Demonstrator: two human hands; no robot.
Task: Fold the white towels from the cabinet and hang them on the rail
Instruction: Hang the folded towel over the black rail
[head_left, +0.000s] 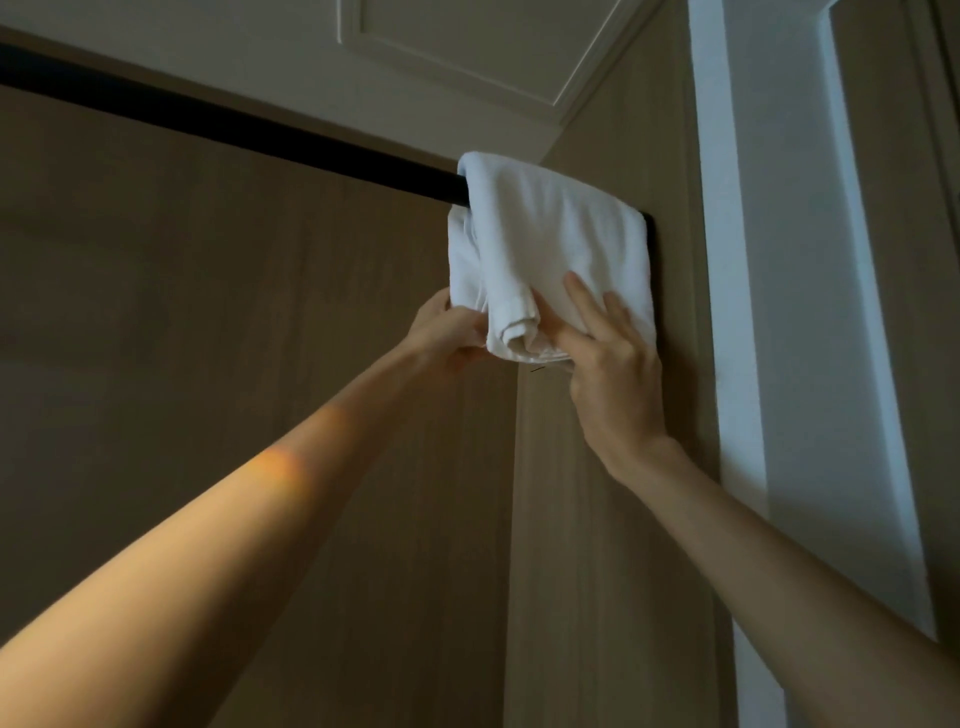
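Overhead, left hand (442, 335) apparently pinches the towel (545, 234); right hand (615, 376) presses it.

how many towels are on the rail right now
1: a white towel draped over the right end of the black rail, left hand gripping its lower edge. Its folds could hide another.

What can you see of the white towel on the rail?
The white towel is soft terry-looking cloth, folded in several layers and draped over the black rail at its end by the wall. Its lower edge curls into a loose roll. The left hand grips its lower left corner; the right hand rests flat on its front.
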